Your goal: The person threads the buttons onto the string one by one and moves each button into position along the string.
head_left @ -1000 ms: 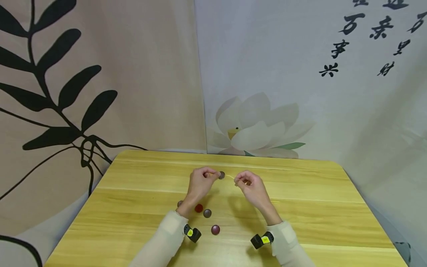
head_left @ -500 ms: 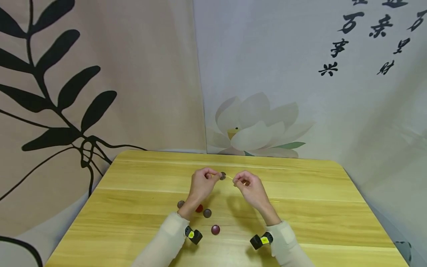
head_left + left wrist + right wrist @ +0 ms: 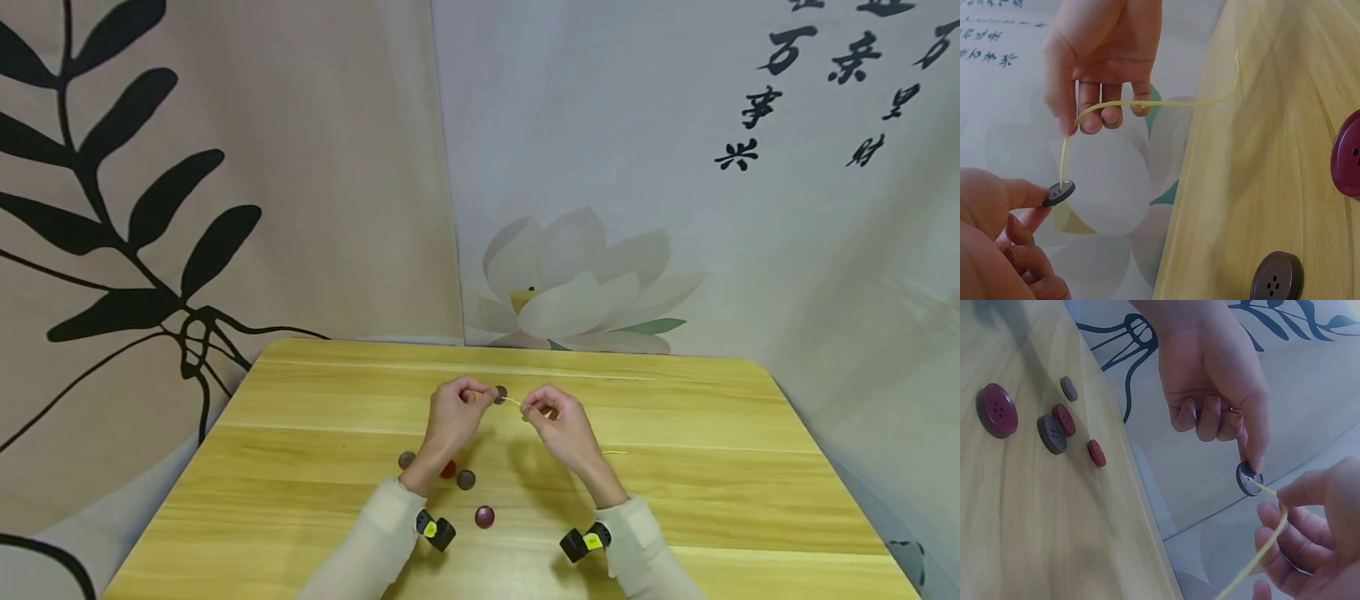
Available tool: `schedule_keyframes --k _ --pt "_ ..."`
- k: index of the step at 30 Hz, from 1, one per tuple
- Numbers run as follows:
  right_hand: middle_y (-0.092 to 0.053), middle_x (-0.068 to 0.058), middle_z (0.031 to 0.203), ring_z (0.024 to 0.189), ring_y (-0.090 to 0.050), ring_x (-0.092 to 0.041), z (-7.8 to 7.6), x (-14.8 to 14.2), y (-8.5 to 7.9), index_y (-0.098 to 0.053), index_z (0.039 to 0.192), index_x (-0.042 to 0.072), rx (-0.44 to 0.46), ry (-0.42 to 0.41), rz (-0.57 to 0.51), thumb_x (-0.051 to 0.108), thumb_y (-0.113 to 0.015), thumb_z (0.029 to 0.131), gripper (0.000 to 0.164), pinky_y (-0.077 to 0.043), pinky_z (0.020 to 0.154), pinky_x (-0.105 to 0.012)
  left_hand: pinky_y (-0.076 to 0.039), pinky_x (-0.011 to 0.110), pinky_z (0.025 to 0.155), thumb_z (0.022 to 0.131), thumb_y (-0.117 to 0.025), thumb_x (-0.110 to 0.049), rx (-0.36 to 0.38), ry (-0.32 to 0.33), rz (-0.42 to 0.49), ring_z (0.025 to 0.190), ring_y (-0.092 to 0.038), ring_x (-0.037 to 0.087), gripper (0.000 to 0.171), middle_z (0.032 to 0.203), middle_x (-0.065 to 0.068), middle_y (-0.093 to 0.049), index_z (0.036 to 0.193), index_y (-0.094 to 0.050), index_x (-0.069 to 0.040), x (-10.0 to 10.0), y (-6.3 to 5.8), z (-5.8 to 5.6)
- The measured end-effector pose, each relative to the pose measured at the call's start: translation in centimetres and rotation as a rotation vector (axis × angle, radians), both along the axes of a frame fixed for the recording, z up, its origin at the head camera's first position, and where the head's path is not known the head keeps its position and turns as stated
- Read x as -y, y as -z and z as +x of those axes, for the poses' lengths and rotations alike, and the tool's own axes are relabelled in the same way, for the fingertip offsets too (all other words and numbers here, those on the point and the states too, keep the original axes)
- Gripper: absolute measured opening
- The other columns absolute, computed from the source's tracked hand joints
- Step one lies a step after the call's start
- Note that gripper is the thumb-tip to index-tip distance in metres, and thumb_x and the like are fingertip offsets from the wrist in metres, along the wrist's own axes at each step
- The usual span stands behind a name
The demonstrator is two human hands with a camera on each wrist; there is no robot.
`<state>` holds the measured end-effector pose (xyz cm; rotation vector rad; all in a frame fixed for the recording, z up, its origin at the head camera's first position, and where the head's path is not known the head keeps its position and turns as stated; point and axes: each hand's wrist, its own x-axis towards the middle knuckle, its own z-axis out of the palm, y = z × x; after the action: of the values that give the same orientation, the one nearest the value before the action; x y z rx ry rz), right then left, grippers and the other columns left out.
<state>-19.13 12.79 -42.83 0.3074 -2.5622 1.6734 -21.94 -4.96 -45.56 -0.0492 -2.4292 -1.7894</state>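
Compared with a second ago, the right hand [image 3: 561, 421] is sitting slightly nearer the left hand [image 3: 453, 412], and the cord [image 3: 1160, 104] is now meeting the face of the held button [image 3: 1067, 190], where a small gap was showing. The left thumb and forefinger are gripping that button by its edge; the right thumb and forefinger are pinching the cord close to its tip. The tip is resting at the holes, though whether it is passing through cannot be told. The cord's other end is trailing free past the right wrist.

The left wrist is now partly covering the red button [image 3: 448, 469] in the head view, while one grey button [image 3: 407, 460] is showing more fully beside it. The plum button [image 3: 484, 517] is lying where it was, between the forearms, nearest the person.

Both hands are working above the table [image 3: 712, 500], near its far edge, with the cloth [image 3: 585, 125] hanging behind. Broad stretches of wood are running outward to the left and right edges, leaving side room.
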Motion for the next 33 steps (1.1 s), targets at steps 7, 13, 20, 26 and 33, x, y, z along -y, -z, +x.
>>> schedule_keyframes --k 7,13,20,26,33 --pt "-0.066 -0.009 0.083 0.078 -0.059 -0.022 -1.0 -0.2 1.8 -0.068 0.092 0.005 -0.003 0.036 -0.007 0.003 -0.063 0.095 0.006 -0.042 0.071 -0.028 -0.027 0.02 0.045 0.089 -0.074 -0.019 -0.012 -0.003 0.001 0.05 -0.037 0.011 0.01 0.06 -0.002 -0.045 0.087 -0.074 -0.009 0.1 0.0 0.0" --pt "-0.066 -0.003 0.08 0.076 -0.059 -0.017 -1.5 -0.6 2.9 -0.068 0.09 0.011 -0.037 0.024 -0.003 0.006 -0.065 0.094 0.007 -0.043 0.069 -0.027 -0.027 0.02 0.045 0.089 -0.074 -0.019 -0.012 0.002 -0.001 0.05 -0.037 0.011 0.01 0.06 -0.002 -0.045 0.087 -0.073 -0.009 0.0 0.1 0.1" --pt "-0.066 -0.001 0.08 0.075 -0.059 -0.016 -1.5 -0.6 2.7 -0.068 0.09 0.011 -0.042 0.032 0.012 0.007 -0.065 0.094 0.007 -0.044 0.069 -0.028 -0.026 0.02 0.044 0.089 -0.074 -0.018 -0.023 0.007 0.005 0.048 -0.035 0.011 0.009 0.059 -0.002 -0.044 0.087 -0.073 -0.009 0.0 0.2 0.0" --pt "-0.066 -0.002 0.08 0.075 -0.059 -0.016 -1.5 -0.6 2.6 -0.068 0.09 0.01 -0.045 0.037 0.006 0.007 -0.065 0.094 0.006 -0.044 0.068 -0.026 -0.027 0.02 0.044 0.089 -0.074 -0.019 -0.028 0.01 0.007 0.048 -0.035 0.01 0.01 0.058 -0.003 -0.044 0.086 -0.073 -0.009 0.0 0.2 -0.1" --pt "-0.066 -0.003 0.08 0.074 -0.06 -0.016 -1.7 -0.6 2.7 -0.068 0.09 0.01 -0.045 0.026 -0.001 0.007 -0.065 0.094 0.005 -0.044 0.067 -0.026 -0.027 0.02 0.044 0.088 -0.074 -0.018 -0.026 0.007 0.009 0.049 -0.036 0.011 0.01 0.058 -0.003 -0.044 0.086 -0.073 -0.008 -0.2 0.2 -0.1"
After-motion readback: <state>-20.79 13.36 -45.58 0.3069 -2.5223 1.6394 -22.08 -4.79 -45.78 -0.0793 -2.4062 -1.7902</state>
